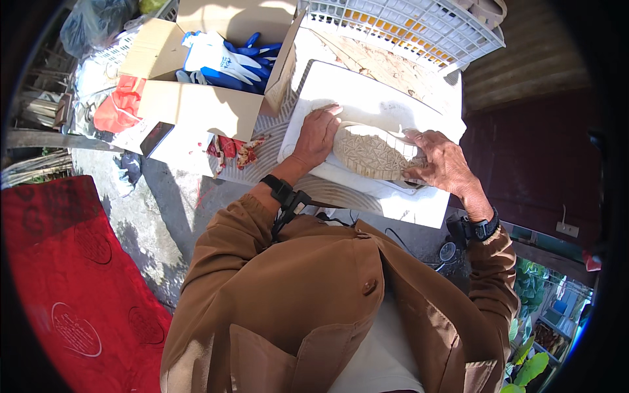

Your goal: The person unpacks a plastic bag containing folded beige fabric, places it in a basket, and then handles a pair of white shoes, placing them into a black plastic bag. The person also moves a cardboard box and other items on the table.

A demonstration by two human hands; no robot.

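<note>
A shoe [373, 150] lies tilted with its beige, patterned rubber sole facing me, on a white panel [304, 105]. My right hand [440, 159] grips its right end, with the thumb low on the sole and the fingers along the upper edge. At the shoe's left end is my left hand [318, 135], its fingertips reaching over the white panel. Whether the left fingers hold the shoe is hidden. Strong sunlight washes out the shoe's upper side and the panel.
A cardboard box [201, 103] of blue-and-white work gloves [228, 61] stands at back left, near a red cloth bag [119, 105] and a dark phone-like slab [156, 139]. A white plastic crate [408, 32] stands behind the panel. Red fabric [78, 275] spreads at lower left.
</note>
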